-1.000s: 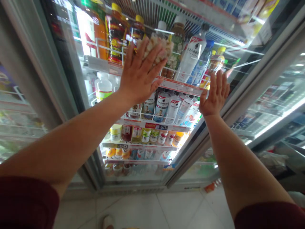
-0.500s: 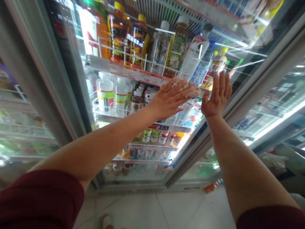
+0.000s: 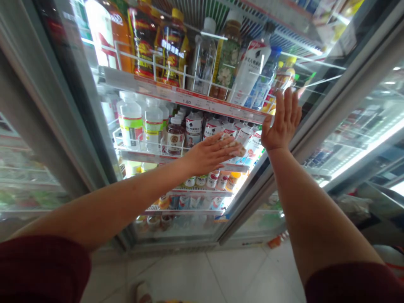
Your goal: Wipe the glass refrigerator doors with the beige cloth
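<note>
My left hand lies flat with its fingers stretched to the right, pressing a crumpled pale cloth to the glass door of a drinks fridge. Part of the cloth is hidden under the fingers. Higher up, near the door's right metal frame, my right hand is raised with its palm toward the glass. Its fingers point up with the thumb apart, and nothing is in it. Whether that palm touches the glass I cannot tell.
Behind the glass stand bottles with dark labels, white-labelled bottles and clear bottles on wire shelves. A price strip runs along one shelf. Below is a tiled floor; another lit fridge section stands at right.
My left hand has slid the cloth down and slightly left across the glass. My right hand stays raised in nearly the same place. The view has shifted a little.
</note>
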Motion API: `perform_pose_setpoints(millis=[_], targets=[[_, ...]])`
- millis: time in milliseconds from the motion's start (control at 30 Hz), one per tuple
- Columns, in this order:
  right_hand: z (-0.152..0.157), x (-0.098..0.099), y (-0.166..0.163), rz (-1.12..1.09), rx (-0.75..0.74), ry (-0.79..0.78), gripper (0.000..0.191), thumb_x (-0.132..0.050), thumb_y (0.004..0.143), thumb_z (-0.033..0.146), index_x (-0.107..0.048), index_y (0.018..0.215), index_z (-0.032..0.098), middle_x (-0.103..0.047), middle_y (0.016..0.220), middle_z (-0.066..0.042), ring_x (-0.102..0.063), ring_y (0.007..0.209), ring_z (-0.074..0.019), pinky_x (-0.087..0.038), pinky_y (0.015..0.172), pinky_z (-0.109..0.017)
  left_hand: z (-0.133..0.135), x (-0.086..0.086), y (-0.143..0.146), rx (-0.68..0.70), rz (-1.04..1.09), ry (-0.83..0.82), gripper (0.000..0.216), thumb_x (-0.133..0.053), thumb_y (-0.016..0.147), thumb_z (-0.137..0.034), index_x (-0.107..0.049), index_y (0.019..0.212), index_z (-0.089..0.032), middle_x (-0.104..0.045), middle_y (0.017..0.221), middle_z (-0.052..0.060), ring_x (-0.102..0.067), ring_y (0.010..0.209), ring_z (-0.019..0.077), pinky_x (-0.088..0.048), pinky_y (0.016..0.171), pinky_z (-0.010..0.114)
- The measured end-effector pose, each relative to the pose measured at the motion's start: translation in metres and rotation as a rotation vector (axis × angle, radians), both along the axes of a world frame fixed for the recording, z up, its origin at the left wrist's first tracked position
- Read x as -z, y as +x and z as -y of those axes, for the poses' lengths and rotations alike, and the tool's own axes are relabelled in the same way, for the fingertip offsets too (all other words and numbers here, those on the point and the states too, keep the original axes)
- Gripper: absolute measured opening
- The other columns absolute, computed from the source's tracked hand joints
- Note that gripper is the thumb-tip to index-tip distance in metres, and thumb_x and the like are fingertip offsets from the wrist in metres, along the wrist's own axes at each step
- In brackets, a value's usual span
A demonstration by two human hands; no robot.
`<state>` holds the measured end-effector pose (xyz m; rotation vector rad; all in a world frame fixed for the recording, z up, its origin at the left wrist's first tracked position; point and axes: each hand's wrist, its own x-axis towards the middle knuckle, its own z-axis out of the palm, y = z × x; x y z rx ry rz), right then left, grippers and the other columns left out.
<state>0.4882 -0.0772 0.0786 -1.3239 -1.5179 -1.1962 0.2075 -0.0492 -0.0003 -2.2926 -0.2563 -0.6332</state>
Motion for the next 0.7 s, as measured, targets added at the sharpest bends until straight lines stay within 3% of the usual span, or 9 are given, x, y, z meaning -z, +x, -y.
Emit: perform_pose_setpoints(millis=[200,267,367,433,567,700], targets=[[0.001,0.001,-0.003,-0.007,0.0,0.016,0.069,-0.021,0.102,0.049,-0.033,0.164,0.019,-0.037,0.169,-0.011,-0.022,0.161,-0.029,-0.019,0.128,-0.061,-0.005,-0.011,-0.03,-0.068,0.297,0.016,0.077,-0.059,0.103,-0.03,-0.019,0.168,-0.031,-0.023,0.172,0.001,0.004,0.161,0.0224,0.008,0.133,0.054],[0.001,0.002,-0.004,-0.016,-0.012,0.024,0.069,-0.02,0.103,0.049,-0.032,0.164,0.02,-0.036,0.17,-0.01,-0.022,0.161,-0.0288,-0.018,0.129,-0.059,-0.004,-0.003,-0.037,-0.086,0.332,-0.005,0.075,-0.059,0.103,-0.031,-0.022,0.168,-0.032,-0.023,0.172,0.001,0.002,0.161,0.0238,0.007,0.133,0.054],[0.001,0.002,-0.004,-0.02,-0.036,0.027,0.07,-0.019,0.103,0.051,-0.032,0.164,0.021,-0.034,0.171,-0.009,-0.021,0.161,-0.0295,-0.016,0.129,-0.057,-0.003,0.01,-0.048,-0.082,0.217,-0.051,0.073,-0.056,0.102,-0.026,-0.023,0.167,-0.037,-0.03,0.17,-0.003,-0.008,0.161,0.0205,0.001,0.135,0.05],[0.001,0.002,-0.005,-0.029,-0.038,0.017,0.071,-0.018,0.102,0.053,-0.031,0.165,0.021,-0.034,0.171,-0.008,-0.02,0.161,-0.0299,-0.016,0.129,-0.058,-0.004,0.01,-0.058,-0.096,0.178,-0.072,0.074,-0.054,0.102,-0.023,-0.022,0.167,-0.04,-0.034,0.168,-0.005,-0.014,0.161,0.018,0.0,0.135,0.05],[0.005,0.001,-0.011,-0.097,-0.001,-0.061,0.072,-0.014,0.101,0.053,-0.025,0.167,0.025,-0.03,0.173,-0.004,-0.013,0.163,-0.0296,-0.012,0.129,-0.061,-0.008,0.002,-0.08,-0.156,0.372,-0.047,0.069,-0.053,0.104,-0.028,-0.026,0.166,-0.038,-0.027,0.172,-0.002,-0.007,0.162,0.0223,0.004,0.134,0.056],[0.005,0.001,-0.012,-0.161,-0.011,-0.102,0.069,-0.013,0.1,0.053,-0.019,0.167,0.035,-0.028,0.174,0.002,-0.008,0.164,-0.0303,-0.006,0.129,-0.06,-0.008,0.021,-0.094,-0.16,0.409,-0.046,0.069,-0.054,0.104,-0.03,-0.025,0.166,-0.039,-0.025,0.172,-0.002,-0.002,0.162,0.0239,-0.002,0.135,0.056]])
